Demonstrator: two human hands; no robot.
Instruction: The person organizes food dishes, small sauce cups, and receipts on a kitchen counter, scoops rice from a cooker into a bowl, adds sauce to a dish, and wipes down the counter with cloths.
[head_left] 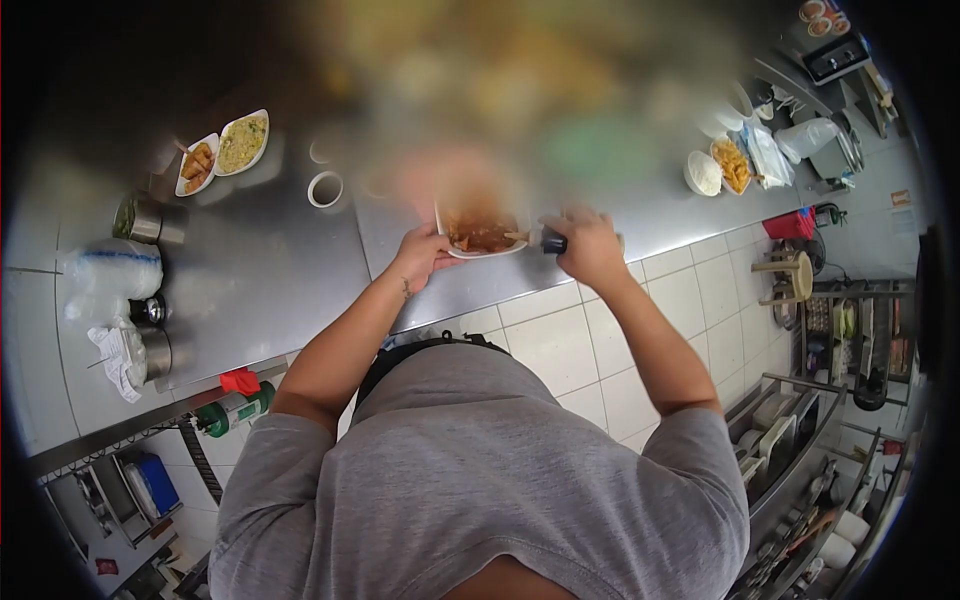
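Note:
A white container [487, 254] with food in reddish-brown sauce [483, 237] sits near the front edge of the steel counter, its far side lost in a blur. My left hand [425, 252] is closed on its left rim, thumb on the edge and fingers along the side. Just right of the container, my right hand [590, 245] is wrapped around a black object [553, 241], perhaps a handle. Most of that object is hidden by the fingers, so its kind does not show. A small cup of dark liquid [325, 190] stands left of my left hand.
White containers of rice [242, 142] and fried food [199, 163] stand at the back left. At right are a bowl of white rice [703, 174] and a container of fries [731, 166]. Metal pots [146, 218] and plastic bags [118, 275] line the left end. A blur covers the top centre.

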